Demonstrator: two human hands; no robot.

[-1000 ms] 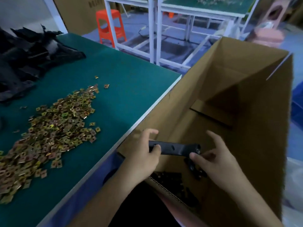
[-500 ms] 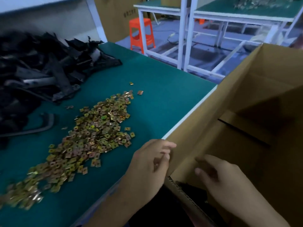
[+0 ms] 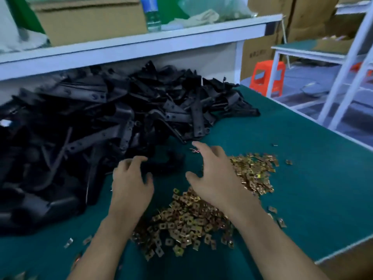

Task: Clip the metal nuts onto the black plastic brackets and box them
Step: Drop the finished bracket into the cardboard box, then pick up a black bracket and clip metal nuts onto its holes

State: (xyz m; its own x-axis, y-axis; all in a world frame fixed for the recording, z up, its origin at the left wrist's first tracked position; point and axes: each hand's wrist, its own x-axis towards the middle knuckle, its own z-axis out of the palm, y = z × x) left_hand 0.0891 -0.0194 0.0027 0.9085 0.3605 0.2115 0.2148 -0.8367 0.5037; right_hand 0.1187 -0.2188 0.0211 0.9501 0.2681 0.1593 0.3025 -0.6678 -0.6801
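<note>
A large heap of black plastic brackets (image 3: 105, 122) covers the back left of the green table (image 3: 292, 188). A spread of brass-coloured metal nuts (image 3: 191, 221) lies in the middle, partly under my arms. One curved black bracket (image 3: 167, 162) lies loose at the heap's near edge. My left hand (image 3: 131, 182) hovers just left of that bracket, fingers loosely spread, holding nothing. My right hand (image 3: 214, 174) reaches over the nuts toward the same bracket, fingers extended and empty. The cardboard box (image 3: 351, 257) shows only as a corner at the lower right.
A white shelf (image 3: 141, 47) runs above the bracket heap and carries a cardboard carton (image 3: 90, 19) and a plastic bottle (image 3: 152, 15). An orange stool (image 3: 266, 77) and white table frames (image 3: 343, 77) stand on the floor to the right. Stray nuts (image 3: 288, 162) dot the table.
Both hands left the cardboard box, where they had dropped a black bracket, and swung left over the table. They now hover empty by the bracket heap and the nuts.
</note>
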